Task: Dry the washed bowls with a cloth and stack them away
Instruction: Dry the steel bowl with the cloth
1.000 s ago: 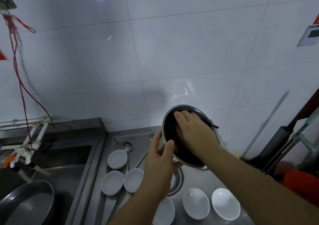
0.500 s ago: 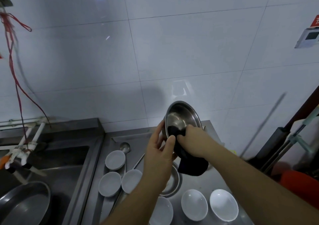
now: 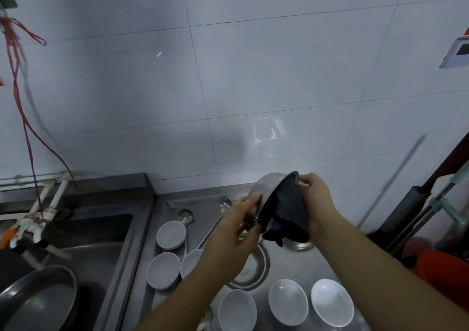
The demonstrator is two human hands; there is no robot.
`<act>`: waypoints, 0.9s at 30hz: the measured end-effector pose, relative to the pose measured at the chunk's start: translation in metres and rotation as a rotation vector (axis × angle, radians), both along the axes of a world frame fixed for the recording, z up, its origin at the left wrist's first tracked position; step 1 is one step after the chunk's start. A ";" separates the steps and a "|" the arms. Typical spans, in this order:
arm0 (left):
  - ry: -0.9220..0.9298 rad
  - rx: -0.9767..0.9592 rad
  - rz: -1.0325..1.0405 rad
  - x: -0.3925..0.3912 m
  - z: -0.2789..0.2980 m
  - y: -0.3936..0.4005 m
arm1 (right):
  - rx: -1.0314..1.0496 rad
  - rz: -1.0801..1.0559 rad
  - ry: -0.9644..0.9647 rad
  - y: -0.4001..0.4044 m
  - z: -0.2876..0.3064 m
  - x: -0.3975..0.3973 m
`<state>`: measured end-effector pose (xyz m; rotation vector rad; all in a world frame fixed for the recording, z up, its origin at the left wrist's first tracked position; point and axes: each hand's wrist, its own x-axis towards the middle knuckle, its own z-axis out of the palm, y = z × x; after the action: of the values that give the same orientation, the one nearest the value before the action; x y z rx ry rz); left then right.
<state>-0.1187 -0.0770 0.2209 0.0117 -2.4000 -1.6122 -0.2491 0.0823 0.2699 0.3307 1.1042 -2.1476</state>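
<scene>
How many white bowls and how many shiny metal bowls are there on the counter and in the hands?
White bowls: 6
Metal bowls: 2, one held in the hands, one on the counter
Total: 8

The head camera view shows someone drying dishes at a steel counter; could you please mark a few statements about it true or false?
1. The left hand holds the round steel bowl. True.
2. The dark cloth lies flat on the steel counter. False: the right hand grips it against the bowl.
3. Six small white ceramic bowls sit on the counter. True.
4. The steel bowl rests in the sink. False: it is held above the counter.
</scene>
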 end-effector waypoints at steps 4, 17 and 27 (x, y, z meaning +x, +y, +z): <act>0.007 -0.301 -0.060 -0.004 0.006 -0.014 | 0.072 0.151 0.027 0.010 -0.010 -0.001; -0.425 1.036 0.485 -0.023 0.002 0.015 | -0.039 0.083 0.072 -0.001 -0.047 0.010; -0.191 1.361 0.497 -0.047 0.029 -0.008 | 0.223 0.202 -0.086 0.012 -0.069 0.046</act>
<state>-0.1653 -0.0854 0.2502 0.9096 -0.8059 -2.5801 -0.2030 0.0947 0.2007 0.3917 1.2739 -1.8219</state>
